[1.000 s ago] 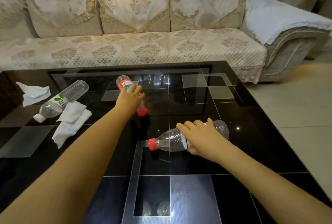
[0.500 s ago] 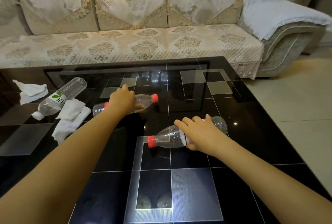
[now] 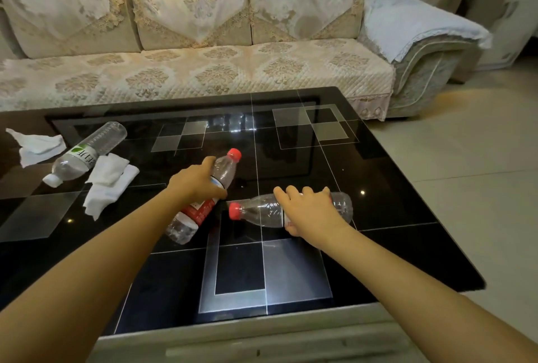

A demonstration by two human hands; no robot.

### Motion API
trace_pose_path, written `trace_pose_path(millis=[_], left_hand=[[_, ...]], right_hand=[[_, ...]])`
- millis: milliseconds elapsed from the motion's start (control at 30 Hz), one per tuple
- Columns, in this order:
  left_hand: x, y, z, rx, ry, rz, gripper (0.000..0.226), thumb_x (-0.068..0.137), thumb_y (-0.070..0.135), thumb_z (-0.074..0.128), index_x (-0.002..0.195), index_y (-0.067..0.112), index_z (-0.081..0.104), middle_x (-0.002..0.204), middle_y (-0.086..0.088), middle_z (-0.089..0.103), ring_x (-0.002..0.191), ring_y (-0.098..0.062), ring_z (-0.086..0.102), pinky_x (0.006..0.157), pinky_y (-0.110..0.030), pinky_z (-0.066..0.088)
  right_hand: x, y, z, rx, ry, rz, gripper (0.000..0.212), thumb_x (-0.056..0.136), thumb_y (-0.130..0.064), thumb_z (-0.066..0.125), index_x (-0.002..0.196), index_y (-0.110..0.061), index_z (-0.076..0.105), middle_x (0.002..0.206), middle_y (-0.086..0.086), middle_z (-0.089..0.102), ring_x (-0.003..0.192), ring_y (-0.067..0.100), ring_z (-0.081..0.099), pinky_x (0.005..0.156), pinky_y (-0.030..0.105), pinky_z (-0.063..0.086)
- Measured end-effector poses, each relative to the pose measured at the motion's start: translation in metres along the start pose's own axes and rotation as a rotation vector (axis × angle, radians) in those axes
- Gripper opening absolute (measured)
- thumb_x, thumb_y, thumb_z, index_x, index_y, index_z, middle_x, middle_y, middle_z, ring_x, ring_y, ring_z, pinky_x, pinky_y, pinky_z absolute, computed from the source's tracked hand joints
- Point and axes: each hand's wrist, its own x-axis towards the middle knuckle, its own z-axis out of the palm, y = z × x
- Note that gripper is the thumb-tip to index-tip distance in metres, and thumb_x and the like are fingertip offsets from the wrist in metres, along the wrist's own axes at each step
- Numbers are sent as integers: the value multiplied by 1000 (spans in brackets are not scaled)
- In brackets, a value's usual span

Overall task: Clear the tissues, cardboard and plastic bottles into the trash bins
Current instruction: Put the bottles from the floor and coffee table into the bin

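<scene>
My left hand (image 3: 195, 180) grips a clear red-capped bottle with a red label (image 3: 203, 205) around its middle, cap tilted up and away, its base near the black glass table (image 3: 387, 188). My right hand (image 3: 310, 211) lies over a second clear red-capped bottle (image 3: 259, 211) that rests on its side, cap pointing left; fingers curl over its body. A third bottle with a white cap and green label (image 3: 84, 153) lies at the left. A crumpled tissue (image 3: 107, 185) lies beside it, another tissue (image 3: 37, 147) farther left. No bins or cardboard are in view.
A patterned beige sofa (image 3: 203, 71) runs behind the table, with a white cloth (image 3: 413, 24) over its right armrest. Pale tiled floor (image 3: 465, 158) lies to the right. The table's grey front edge (image 3: 247, 333) is nearest me.
My left hand has swung its bottle round and drawn it nearer, cap now pointing up and away. The right hand stays on the lying bottle. The view has pulled back.
</scene>
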Motion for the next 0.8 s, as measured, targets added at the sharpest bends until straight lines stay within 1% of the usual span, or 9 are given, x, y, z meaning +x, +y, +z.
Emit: trace_pose_path(millis=[100, 200, 267, 333, 433, 567, 667, 733, 800], left_hand=[[-21, 16, 5, -128, 118, 98, 90, 75, 45, 71, 145, 28, 17, 121, -9, 55, 89, -22, 60, 77, -38, 54], [-46, 35, 8, -189, 156, 228, 90, 73, 47, 72, 144, 30, 19, 119, -5, 57, 85, -16, 59, 73, -32, 53], [-65, 51, 7, -233, 150, 295, 90, 72, 48, 73, 143, 31, 21, 116, -2, 58, 83, -14, 60, 73, -32, 54], [-85, 69, 6, -280, 166, 364, 89, 72, 47, 74, 143, 31, 23, 114, -1, 59, 83, -13, 61, 75, -33, 55], [-116, 96, 8, -355, 178, 454, 89, 72, 48, 74, 142, 32, 23, 113, 2, 59, 84, -12, 62, 75, -32, 55], [-158, 127, 16, -407, 188, 569, 89, 71, 47, 75, 142, 33, 23, 111, 8, 56, 83, -9, 61, 76, -31, 56], [-184, 145, 28, -525, 149, 636, 91, 71, 44, 76, 144, 33, 22, 116, 7, 57, 86, -9, 63, 76, -30, 56], [-201, 158, 41, -615, 105, 652, 94, 70, 41, 77, 145, 35, 21, 119, 9, 55, 91, -10, 62, 77, -27, 54], [-219, 172, 56, -728, 19, 660, 91, 70, 37, 78, 143, 37, 23, 116, 14, 53, 93, -8, 60, 74, -19, 48]], right_hand=[[-27, 5, 6, -5, 23, 46, 79, 86, -33, 62, 146, -20, 13, 140, 10, 40, 120, 37, 48, 96, 63, 37], [-58, 16, 9, 24, 60, 72, 79, 86, -33, 61, 147, -23, 11, 139, 10, 41, 117, 35, 50, 92, 55, 45], [-82, 22, 11, 33, 103, 80, 79, 86, -36, 60, 147, -24, 11, 134, 8, 43, 111, 31, 54, 80, 43, 49], [-107, 26, 13, 37, 143, 96, 80, 85, -41, 60, 147, -24, 13, 129, 6, 47, 104, 26, 57, 66, 32, 46], [-147, 30, 18, 51, 194, 159, 82, 81, -45, 60, 148, -24, 18, 126, 4, 52, 98, 23, 59, 60, 29, 40], [-201, 35, 25, 60, 209, 245, 83, 83, -50, 58, 149, -26, 13, 126, 1, 49, 95, 19, 58, 61, 28, 44], [-245, 40, 34, 116, 225, 309, 83, 82, -51, 58, 149, -27, 15, 123, -1, 51, 91, 18, 58, 60, 26, 42], [-276, 41, 44, 211, 234, 373, 82, 80, -52, 58, 147, -32, 16, 126, -3, 50, 98, 17, 57, 66, 27, 44], [-305, 41, 57, 410, 255, 478, 82, 76, -52, 63, 144, -39, 21, 131, -8, 50, 107, 18, 56, 76, 31, 47]])
